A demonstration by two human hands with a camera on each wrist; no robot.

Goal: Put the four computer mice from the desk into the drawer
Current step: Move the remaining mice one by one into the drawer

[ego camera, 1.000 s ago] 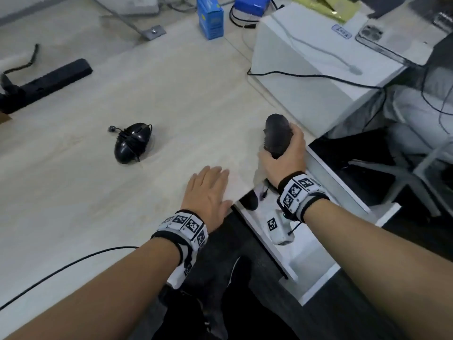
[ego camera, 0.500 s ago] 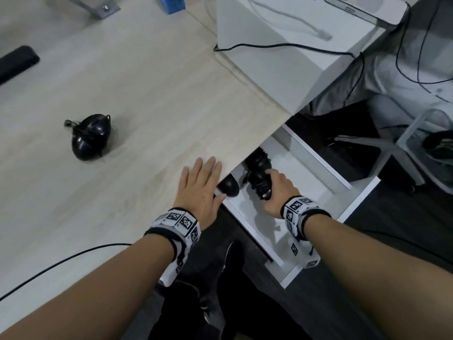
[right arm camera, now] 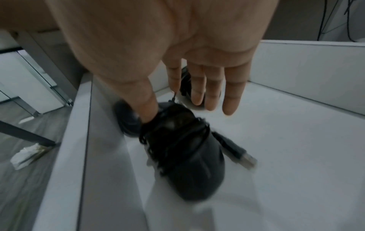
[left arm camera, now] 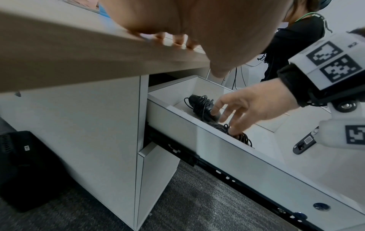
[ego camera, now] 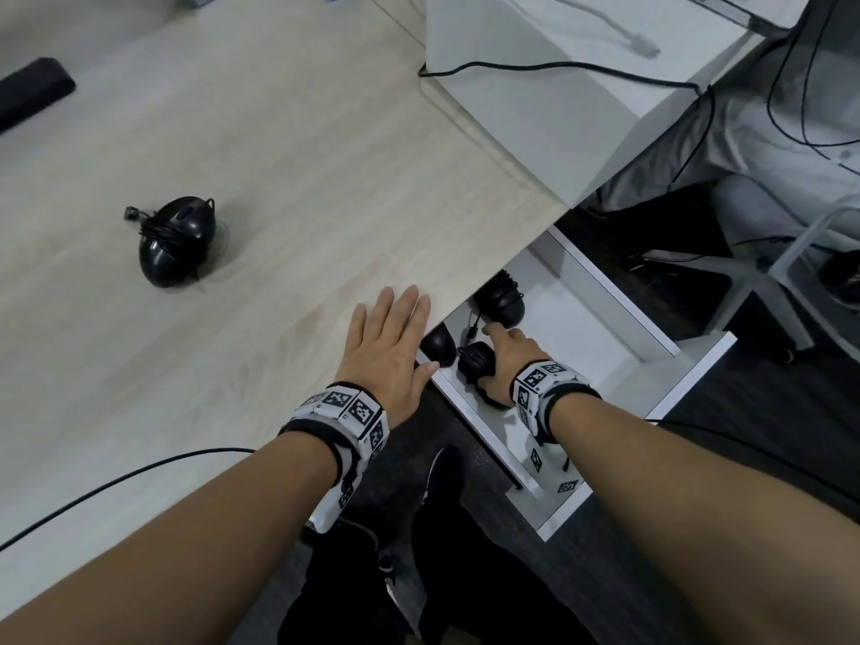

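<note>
**In the open drawer: three mice down, one still on the desk**

Inside the white drawer (ego camera: pixel 619 314), pulled out from under the desk edge, three black computer mice lie close together on the pale floor. The nearest mouse (right arm camera: pixel 185 150), its cord wound around its body and a USB plug (right arm camera: pixel 245 157) sticking out to one side, rests on the drawer floor directly below the right hand (ego camera: pixel 505 363). That hand is spread loosely over it: the fingers (right arm camera: pixel 233 92) hang straight and slightly parted, gripping nothing, while the thumb tip touches the top of the mouse near the wound cord. Just beside it, against the drawer's left wall, sits a second mouse (ego camera: pixel 438 344), partly tucked under the desk edge. A third mouse (ego camera: pixel 500 297), also cord-wrapped, lies farther back in the drawer, beyond the fingertips.

The fourth mouse (ego camera: pixel 179 239) sits well apart on the wooden desk (ego camera: pixel 302 155), its cable bundled around it and a plug end poking out at the upper left.

The left hand (ego camera: pixel 388 349) lies flat, palm down, on the desk near its front edge, fingers straight and together, holding nothing; its thumb reaches to the edge just above the drawer.

Farther out, a white box (ego camera: pixel 535 86) stands on the desk's right end with a black cable (ego camera: pixel 558 67) draped across it. A dark bar-shaped object (ego camera: pixel 32 88) lies at the far left, and another black cable (ego camera: pixel 116 481) trails over the near desk edge.
</note>
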